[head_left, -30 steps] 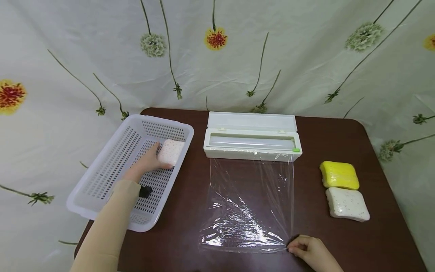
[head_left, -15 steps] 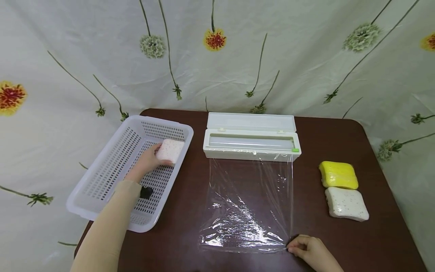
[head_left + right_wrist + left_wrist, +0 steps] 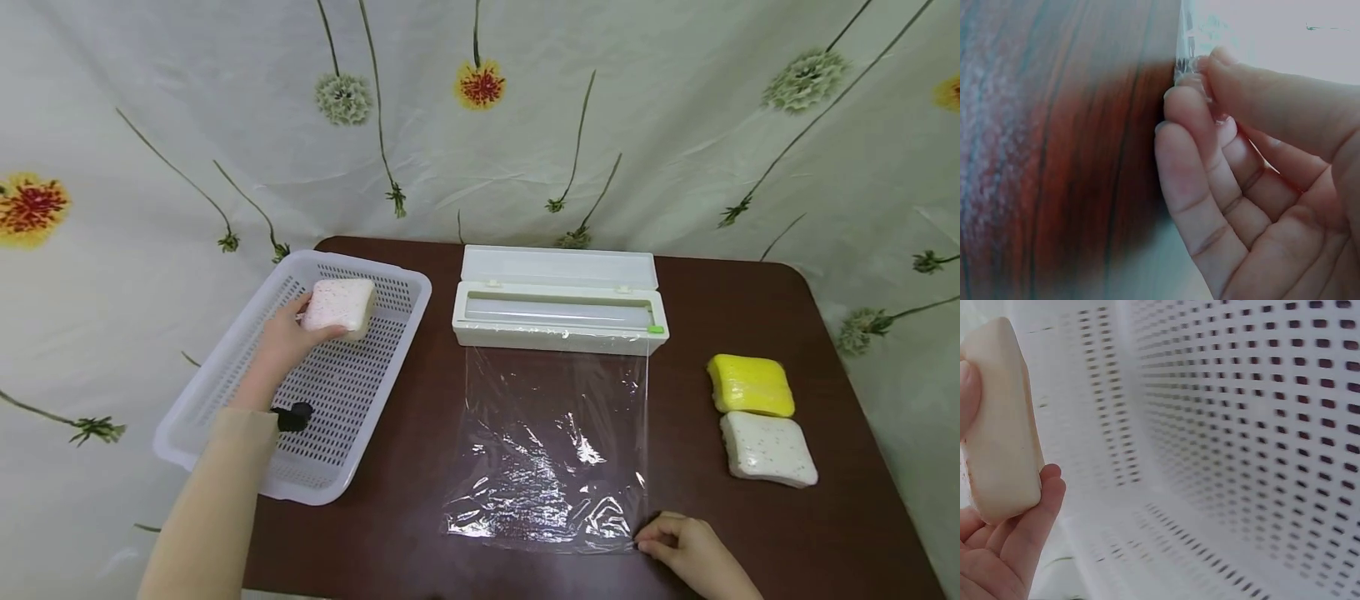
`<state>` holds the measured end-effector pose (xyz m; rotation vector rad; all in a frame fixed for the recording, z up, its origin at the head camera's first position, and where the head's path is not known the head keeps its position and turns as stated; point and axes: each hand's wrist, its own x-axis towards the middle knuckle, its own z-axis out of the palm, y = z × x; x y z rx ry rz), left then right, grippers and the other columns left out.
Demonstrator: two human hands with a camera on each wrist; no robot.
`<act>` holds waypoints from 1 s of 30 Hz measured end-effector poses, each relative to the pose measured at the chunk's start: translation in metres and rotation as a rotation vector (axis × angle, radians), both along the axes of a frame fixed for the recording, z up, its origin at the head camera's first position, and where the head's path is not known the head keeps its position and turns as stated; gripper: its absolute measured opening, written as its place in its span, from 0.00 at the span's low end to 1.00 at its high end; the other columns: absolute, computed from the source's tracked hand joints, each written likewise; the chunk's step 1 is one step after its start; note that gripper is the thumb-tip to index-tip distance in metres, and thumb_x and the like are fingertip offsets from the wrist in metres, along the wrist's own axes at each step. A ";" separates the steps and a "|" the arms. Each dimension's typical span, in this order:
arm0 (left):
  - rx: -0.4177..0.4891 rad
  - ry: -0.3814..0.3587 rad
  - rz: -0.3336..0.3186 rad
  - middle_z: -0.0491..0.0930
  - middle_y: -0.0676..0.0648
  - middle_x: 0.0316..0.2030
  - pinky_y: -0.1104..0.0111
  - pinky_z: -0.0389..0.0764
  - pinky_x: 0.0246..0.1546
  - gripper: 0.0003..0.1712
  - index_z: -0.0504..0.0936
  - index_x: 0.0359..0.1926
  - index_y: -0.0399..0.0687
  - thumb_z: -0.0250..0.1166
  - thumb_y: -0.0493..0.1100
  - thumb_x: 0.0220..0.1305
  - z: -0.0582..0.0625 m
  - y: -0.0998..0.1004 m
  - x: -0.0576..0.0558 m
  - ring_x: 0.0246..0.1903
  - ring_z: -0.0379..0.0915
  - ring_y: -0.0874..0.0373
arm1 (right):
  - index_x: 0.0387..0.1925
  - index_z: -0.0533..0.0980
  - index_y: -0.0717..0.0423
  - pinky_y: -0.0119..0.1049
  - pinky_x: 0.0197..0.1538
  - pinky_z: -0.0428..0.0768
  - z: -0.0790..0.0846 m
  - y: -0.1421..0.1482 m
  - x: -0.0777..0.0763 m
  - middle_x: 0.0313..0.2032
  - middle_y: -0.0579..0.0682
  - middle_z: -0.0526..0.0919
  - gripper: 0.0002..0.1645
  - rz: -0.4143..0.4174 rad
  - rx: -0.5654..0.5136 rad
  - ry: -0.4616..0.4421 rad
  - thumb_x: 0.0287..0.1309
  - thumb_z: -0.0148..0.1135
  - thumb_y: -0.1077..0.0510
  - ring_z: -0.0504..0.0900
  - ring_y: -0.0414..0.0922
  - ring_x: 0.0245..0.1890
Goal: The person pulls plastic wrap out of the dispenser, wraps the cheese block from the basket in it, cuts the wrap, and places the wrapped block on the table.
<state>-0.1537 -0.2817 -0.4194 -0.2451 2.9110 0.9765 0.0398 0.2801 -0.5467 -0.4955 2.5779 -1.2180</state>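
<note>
My left hand grips a pale block with pink specks and rounded corners over the white basket. Close up in the left wrist view, fingers and thumb hold the block from opposite sides, its smooth cream side showing. At the table's front, my right hand pinches the corner of a sheet of clear cling film. The right wrist view has the bunched film between thumb and fingertips. The film runs from a white dispenser box, whose lid stands open at the back.
The perforated white basket stands at the left table edge. A yellow block and a speckled white block, both glossy as if film-covered, lie on the right of the dark table. A flower-patterned cloth hangs behind.
My left hand has lifted the pink-specked block from the basket's right side and shifted it left. My right hand stays at the film's corner; the film's creases have changed a little.
</note>
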 end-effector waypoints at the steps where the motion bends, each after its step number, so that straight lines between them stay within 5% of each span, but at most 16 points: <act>1: 0.005 0.023 0.006 0.55 0.29 0.73 0.41 0.69 0.61 0.60 0.47 0.77 0.37 0.70 0.61 0.58 0.006 0.001 0.004 0.65 0.61 0.32 | 0.27 0.83 0.50 0.26 0.29 0.75 0.000 0.000 0.000 0.26 0.38 0.83 0.03 0.001 -0.006 0.022 0.54 0.70 0.61 0.73 0.23 0.29; 9: 0.046 0.105 0.031 0.56 0.35 0.74 0.48 0.74 0.55 0.60 0.47 0.78 0.44 0.71 0.61 0.56 0.042 0.025 0.033 0.60 0.65 0.36 | 0.27 0.82 0.49 0.27 0.27 0.75 -0.003 -0.004 0.000 0.26 0.37 0.82 0.06 -0.043 -0.015 0.116 0.52 0.71 0.63 0.73 0.23 0.28; 15: 0.042 0.185 0.009 0.62 0.36 0.71 0.79 0.73 0.37 0.59 0.51 0.77 0.45 0.73 0.60 0.55 0.061 0.049 0.054 0.51 0.72 0.40 | 0.28 0.83 0.51 0.26 0.28 0.75 -0.005 -0.008 -0.001 0.26 0.40 0.83 0.06 -0.068 -0.035 0.154 0.51 0.71 0.65 0.74 0.23 0.28; 19: 0.060 0.226 -0.040 0.66 0.37 0.69 0.86 0.71 0.35 0.58 0.54 0.76 0.45 0.76 0.57 0.52 0.070 0.072 0.069 0.50 0.75 0.42 | 0.27 0.83 0.50 0.25 0.27 0.75 -0.004 -0.008 -0.002 0.27 0.40 0.82 0.07 -0.069 -0.040 0.160 0.51 0.71 0.66 0.73 0.23 0.28; 24: 0.089 0.219 -0.097 0.69 0.38 0.66 0.71 0.80 0.44 0.56 0.59 0.75 0.43 0.79 0.50 0.49 0.066 0.112 0.087 0.52 0.76 0.44 | 0.26 0.83 0.48 0.25 0.28 0.74 -0.002 -0.009 -0.002 0.27 0.37 0.82 0.08 -0.094 -0.006 0.149 0.50 0.71 0.65 0.71 0.22 0.28; 30: 0.073 0.232 -0.204 0.74 0.36 0.62 0.53 0.80 0.50 0.54 0.65 0.71 0.37 0.81 0.50 0.45 0.033 0.157 0.104 0.54 0.76 0.44 | 0.26 0.83 0.48 0.26 0.28 0.75 -0.001 -0.010 -0.001 0.27 0.37 0.83 0.08 -0.110 0.010 0.126 0.50 0.72 0.64 0.71 0.23 0.28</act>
